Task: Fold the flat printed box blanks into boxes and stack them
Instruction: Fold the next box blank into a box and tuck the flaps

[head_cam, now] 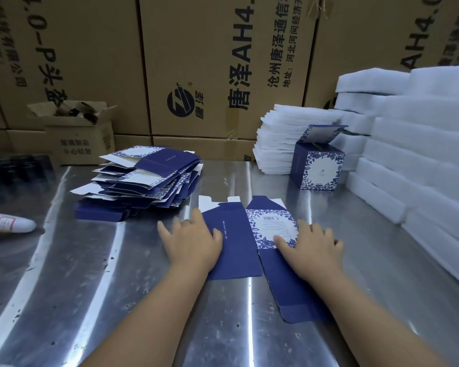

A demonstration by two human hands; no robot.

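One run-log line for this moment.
left hand open, pressing flat navy floral cardboard blank | right hand open, pressing it | folded navy floral box, lid open | pile of blanks far left

The scratched steel tabletop (117,287) carries one flat blank (236,234) at centre, a blank pile (143,178) at eleven o'clock, a folded box (317,168) at one and white foam stacks (421,154) at two.

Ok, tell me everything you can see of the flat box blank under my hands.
The flat blank is thin printed card, dark blue, with one white panel ringed by blue leaves and white showing on its far flaps. It lies unfolded on the metal table; the left hand and right hand rest flat on it.
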